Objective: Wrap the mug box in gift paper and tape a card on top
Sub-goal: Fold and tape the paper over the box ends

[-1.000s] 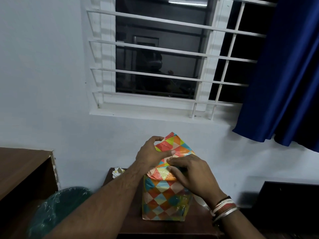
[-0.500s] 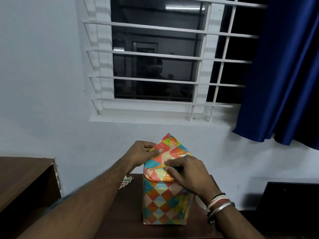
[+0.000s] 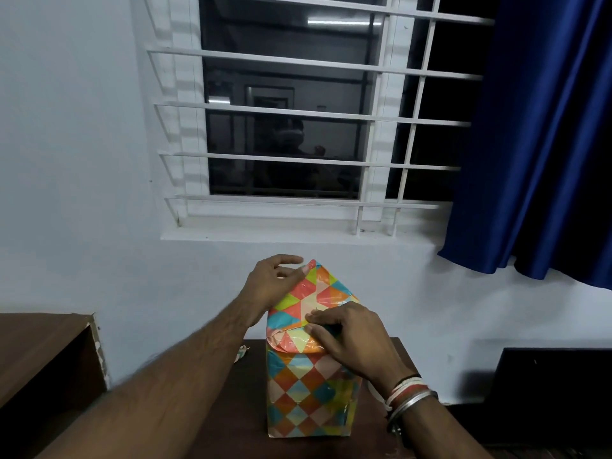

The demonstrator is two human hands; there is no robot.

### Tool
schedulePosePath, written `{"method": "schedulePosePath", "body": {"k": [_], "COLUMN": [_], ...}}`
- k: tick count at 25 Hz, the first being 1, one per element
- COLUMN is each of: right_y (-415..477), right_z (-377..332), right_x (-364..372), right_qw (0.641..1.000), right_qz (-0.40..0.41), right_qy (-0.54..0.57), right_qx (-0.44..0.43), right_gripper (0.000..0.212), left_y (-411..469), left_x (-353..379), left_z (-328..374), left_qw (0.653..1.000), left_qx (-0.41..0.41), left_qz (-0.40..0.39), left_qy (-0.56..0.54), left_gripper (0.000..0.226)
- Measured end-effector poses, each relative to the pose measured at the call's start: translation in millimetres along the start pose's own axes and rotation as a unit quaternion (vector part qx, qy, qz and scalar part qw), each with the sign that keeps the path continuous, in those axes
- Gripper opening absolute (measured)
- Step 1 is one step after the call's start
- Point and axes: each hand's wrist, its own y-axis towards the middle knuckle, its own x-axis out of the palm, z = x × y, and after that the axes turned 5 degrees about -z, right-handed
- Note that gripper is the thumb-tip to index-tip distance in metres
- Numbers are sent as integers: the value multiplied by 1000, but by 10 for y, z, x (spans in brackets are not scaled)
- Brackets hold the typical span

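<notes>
While the pale wall (image 3: 82,160) fills most of the view, a barred window (image 3: 281,144) sits at 12 o'clock and a blue curtain (image 3: 546,144) hangs at 2 o'clock. A brown wooden cabinet (image 3: 33,342) lies at 8 o'clock and a flat black object (image 3: 546,392) at 4 o'clock.

At 6 o'clock a dark wooden table (image 3: 238,419) carries the mug box (image 3: 308,399), which stands upright, its sides covered in gift paper (image 3: 318,293) (bright diamonds and triangles). One pointed flap of the paper stands up above the box top.

The left hand (image 3: 275,283) is at the flap's peak, at 10 o'clock from the box. Its thumb tip touches the paper edge and its fingers curve loosely behind, though I cannot tell whether they pinch it. The right hand (image 3: 351,339) bears on the fold at the box top with its thumb and curled fingers.

Bracelets (image 3: 409,392) ring the right wrist. A paper scrap (image 3: 241,352) peeks out at 9 o'clock from the box.
</notes>
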Motion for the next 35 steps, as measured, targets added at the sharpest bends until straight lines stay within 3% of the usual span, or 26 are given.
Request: {"method": "schedulePosePath", "body": {"k": [4,8,11,14,17,21,29,35], "right_y": [-4,-22,-40,4,130,294,516,651], "right_z": [-25,40,409,685,692,714,561,451], "right_x": [9,-113,-259,-273,-348,-430,-377,-415], "right_qw": [1000,999,977,942,900,925,971,974], "right_qz": [-2,-17,108,25,-70,-92,-102,-98], "right_qy": [-18,21,157,276,385,328,168,171], "right_qx": [-11,-24,93,191,192,170,134,111], "right_gripper": [37,29,30,43,23,12,11,11], "left_y": [-127,-112,-138,-132,-112,-110,-68,-66], "left_x": [226,245,249,256,258,252,257,249], "left_z": [-220,-273,-262,-268,-286,-312,-333,-356], "left_qw": [997,991,989,991,992,993,993,994], "left_qx": [-9,-22,-27,-25,-22,-22,-22,-23], "left_qz": [-6,-9,-10,-9,-17,-16,-14,-21], "left_qy": [76,131,143,135,125,119,118,106], "left_gripper": [98,116,117,113,110,111,107,106]}}
